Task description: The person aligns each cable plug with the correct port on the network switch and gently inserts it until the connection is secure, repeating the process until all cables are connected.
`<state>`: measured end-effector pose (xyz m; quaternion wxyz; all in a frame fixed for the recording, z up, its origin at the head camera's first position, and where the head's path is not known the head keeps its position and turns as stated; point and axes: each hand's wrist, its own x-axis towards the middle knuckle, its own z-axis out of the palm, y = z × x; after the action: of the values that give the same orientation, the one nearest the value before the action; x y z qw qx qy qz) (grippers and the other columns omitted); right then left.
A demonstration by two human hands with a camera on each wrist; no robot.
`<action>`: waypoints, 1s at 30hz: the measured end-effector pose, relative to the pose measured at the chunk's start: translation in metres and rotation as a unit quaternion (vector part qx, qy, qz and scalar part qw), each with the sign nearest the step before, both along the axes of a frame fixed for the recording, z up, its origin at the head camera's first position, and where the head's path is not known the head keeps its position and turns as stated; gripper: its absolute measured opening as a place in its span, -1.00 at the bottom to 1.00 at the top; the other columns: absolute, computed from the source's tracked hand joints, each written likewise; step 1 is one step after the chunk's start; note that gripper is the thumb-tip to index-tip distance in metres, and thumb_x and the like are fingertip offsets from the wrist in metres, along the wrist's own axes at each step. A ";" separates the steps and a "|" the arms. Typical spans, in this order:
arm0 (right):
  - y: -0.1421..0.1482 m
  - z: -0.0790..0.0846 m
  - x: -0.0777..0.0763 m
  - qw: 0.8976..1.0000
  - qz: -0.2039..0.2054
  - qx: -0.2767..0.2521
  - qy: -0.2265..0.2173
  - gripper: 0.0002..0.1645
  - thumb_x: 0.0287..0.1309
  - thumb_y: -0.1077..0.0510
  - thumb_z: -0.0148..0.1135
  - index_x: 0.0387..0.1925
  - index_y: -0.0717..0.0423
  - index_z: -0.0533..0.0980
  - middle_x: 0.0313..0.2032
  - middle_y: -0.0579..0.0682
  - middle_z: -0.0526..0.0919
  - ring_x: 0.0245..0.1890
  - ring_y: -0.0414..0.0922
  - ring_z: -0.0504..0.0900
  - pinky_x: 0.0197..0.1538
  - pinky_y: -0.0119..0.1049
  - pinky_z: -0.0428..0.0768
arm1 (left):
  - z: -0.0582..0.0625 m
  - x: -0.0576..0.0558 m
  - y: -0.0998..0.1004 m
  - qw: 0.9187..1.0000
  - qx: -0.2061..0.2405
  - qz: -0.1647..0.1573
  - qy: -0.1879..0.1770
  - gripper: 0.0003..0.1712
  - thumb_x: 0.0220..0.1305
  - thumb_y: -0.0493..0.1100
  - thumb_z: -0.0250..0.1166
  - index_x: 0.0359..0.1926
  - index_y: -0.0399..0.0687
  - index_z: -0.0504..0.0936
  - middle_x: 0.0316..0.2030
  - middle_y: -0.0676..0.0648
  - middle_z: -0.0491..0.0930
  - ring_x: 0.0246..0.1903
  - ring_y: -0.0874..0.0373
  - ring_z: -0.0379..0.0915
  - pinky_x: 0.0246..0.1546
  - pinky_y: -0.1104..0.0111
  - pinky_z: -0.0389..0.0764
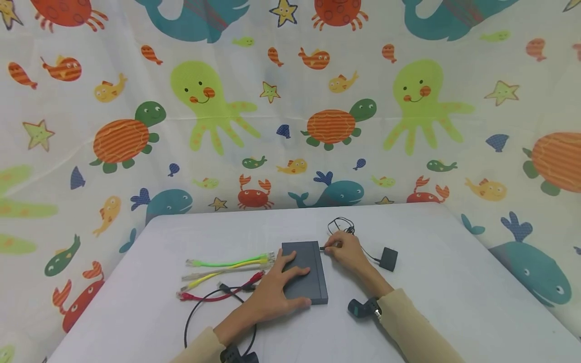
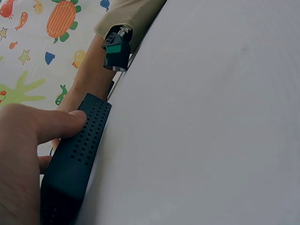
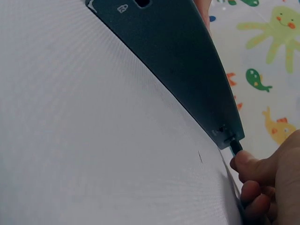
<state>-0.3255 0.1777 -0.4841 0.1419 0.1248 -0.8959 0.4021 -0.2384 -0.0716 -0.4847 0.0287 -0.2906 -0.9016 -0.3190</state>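
Note:
A flat dark grey network switch (image 1: 301, 282) lies on the white-covered table. My left hand (image 1: 274, 290) holds it, fingers spread over its top and the thumb on the near side, which has rows of vent holes in the left wrist view. At the far right corner, my right hand (image 1: 346, 249) pinches a black power plug (image 3: 236, 146) between thumb and fingers. The plug's tip is at the socket in the switch's side; how deep it sits I cannot tell. From that hand a thin cord leads to a black power adapter (image 1: 388, 259).
Left of the switch lie green (image 1: 222, 263), yellow, grey and red (image 1: 218, 299) network cables. A black cable (image 1: 189, 317) loops in front of them, partly under the left forearm. The adapter's coiled cord (image 1: 341, 224) lies behind my right hand. A sea-animal cloth hangs behind the table.

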 end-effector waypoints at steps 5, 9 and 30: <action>0.002 -0.002 -0.001 1.000 -0.002 0.011 0.003 -0.95 -0.09 0.18 0.42 -0.51 -0.03 0.66 -0.35 -0.13 0.68 -0.18 -0.12 0.58 -0.08 -0.23 0.44 | -0.001 0.000 0.001 1.000 -0.002 -0.003 0.001 -0.25 0.02 0.51 0.22 0.27 0.57 0.39 0.51 -0.01 -0.01 0.51 -0.25 -0.42 0.24 -0.37 0.10; 0.002 -0.001 -0.003 0.999 0.005 0.029 0.013 -0.95 -0.01 0.12 0.40 -0.49 -0.02 0.67 -0.35 -0.13 0.69 -0.15 -0.09 0.61 -0.01 -0.15 0.47 | 0.000 0.000 0.000 1.000 -0.003 0.000 0.005 -0.25 0.01 0.51 0.22 0.26 0.57 0.39 0.50 -0.01 0.00 0.51 -0.25 -0.41 0.24 -0.36 0.11; 0.001 -0.001 -0.003 1.000 -0.003 0.012 -0.011 -0.86 -0.10 0.20 0.46 -0.50 -0.09 0.64 -0.28 -0.12 0.67 -0.26 -0.16 0.48 -0.20 -0.31 0.37 | 0.000 -0.001 0.000 1.000 -0.002 -0.003 0.006 -0.24 0.01 0.50 0.23 0.27 0.55 0.40 0.51 -0.02 0.00 0.51 -0.25 -0.41 0.24 -0.36 0.13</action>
<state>-0.3287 0.1783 -0.4847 0.1316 0.1191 -0.9026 0.3922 -0.2389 -0.0715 -0.4849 0.0326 -0.2950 -0.9012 -0.3159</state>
